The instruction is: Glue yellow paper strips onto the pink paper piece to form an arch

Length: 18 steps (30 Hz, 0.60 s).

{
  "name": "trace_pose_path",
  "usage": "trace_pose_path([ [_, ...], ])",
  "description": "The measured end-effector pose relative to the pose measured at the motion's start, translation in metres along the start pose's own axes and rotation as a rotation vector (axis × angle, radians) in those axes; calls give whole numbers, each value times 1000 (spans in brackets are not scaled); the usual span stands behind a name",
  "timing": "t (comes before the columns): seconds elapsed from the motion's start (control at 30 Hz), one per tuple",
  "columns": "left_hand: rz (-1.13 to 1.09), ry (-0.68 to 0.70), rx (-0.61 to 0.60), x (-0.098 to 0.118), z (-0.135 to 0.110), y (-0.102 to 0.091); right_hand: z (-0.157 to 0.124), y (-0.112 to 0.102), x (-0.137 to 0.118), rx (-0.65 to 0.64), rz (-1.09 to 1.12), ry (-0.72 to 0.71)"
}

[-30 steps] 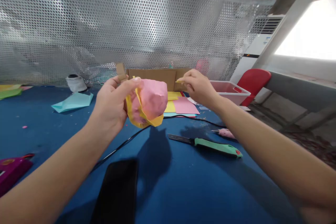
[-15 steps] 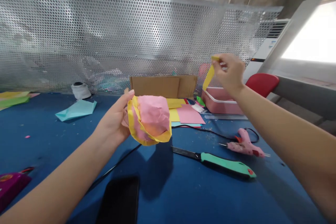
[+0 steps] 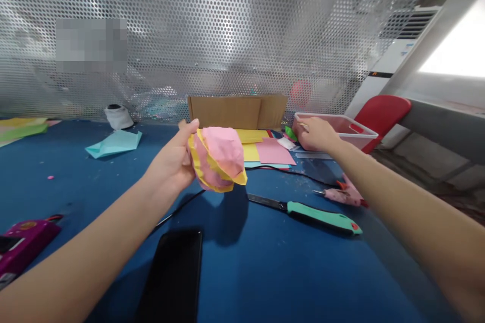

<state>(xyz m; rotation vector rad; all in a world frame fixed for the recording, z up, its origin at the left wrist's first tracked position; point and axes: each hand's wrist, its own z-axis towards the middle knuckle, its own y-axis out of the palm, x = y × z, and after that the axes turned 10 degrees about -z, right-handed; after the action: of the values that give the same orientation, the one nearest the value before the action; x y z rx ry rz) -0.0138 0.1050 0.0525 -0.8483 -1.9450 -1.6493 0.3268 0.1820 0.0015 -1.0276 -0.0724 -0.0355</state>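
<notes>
In my left hand (image 3: 178,159) is a crumpled pink paper shape with yellow paper edging (image 3: 222,154), held up over the table with the thumb on top and the fingers behind it. My right hand (image 3: 316,133) reaches out to the left end of the pink basket (image 3: 358,133), its fingers curled together. Whatever those fingers hold is hidden, and no yellow strip shows. Below the paper shape lies a utility knife (image 3: 318,217) with a green handle and its blade out. A pink glue gun (image 3: 343,194) rests partly behind my right forearm.
Coloured paper sheets (image 3: 276,151) lie before a cardboard piece (image 3: 227,112). A black phone (image 3: 172,275) is near the front edge, a purple box (image 3: 28,247) at left. Folded light-blue paper (image 3: 115,144) and a white roll (image 3: 118,117) sit further back. A black cord crosses the table.
My right hand has come down from its raised position to the basket, and the yellow strip it held has gone out of sight. My left hand keeps the paper shape, turned slightly. The view has tilted down.
</notes>
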Motion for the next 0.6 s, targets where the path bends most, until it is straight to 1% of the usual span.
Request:
trace_pose_path([
  [0.07, -9, -43, -13, 0, -5, 2, -9, -1, -12, 85, 84, -12],
  [0.13, -7, -99, 0, 2, -9, 4, -15, -13, -30, 145, 176, -58],
  [0.17, -5, -137, 14, 2, -11, 4, -19, -21, -41, 152, 222, -101],
  [0.2, -8, -180, 29, 3, -12, 5, -24, -30, -51, 136, 286, -163],
  [0.27, -31, -260, 54, 6, -13, 4, -39, -46, -70, 58, 469, -326],
  [0.3, -45, -290, 67, 7, -13, 4, -48, -53, -79, -23, 655, -436],
  [0.33, -60, -305, 72, 9, -13, 4, -58, -59, -85, -83, 795, -519],
  [0.37, -75, -301, 74, 10, -13, 5, -67, -63, -91, -112, 863, -571],
  [0.4, -89, -282, 75, 12, -13, 6, -76, -66, -95, -112, 880, -595],
  [0.47, -115, -240, 72, 14, -14, 10, -90, -68, -101, -21, 802, -567],
  [0.53, -133, -220, 68, 13, -17, 15, -98, -67, -106, 125, 739, -507],
  [0.6, -114, -230, 47, 11, -20, 18, -103, -66, -112, 268, 706, -460],
])
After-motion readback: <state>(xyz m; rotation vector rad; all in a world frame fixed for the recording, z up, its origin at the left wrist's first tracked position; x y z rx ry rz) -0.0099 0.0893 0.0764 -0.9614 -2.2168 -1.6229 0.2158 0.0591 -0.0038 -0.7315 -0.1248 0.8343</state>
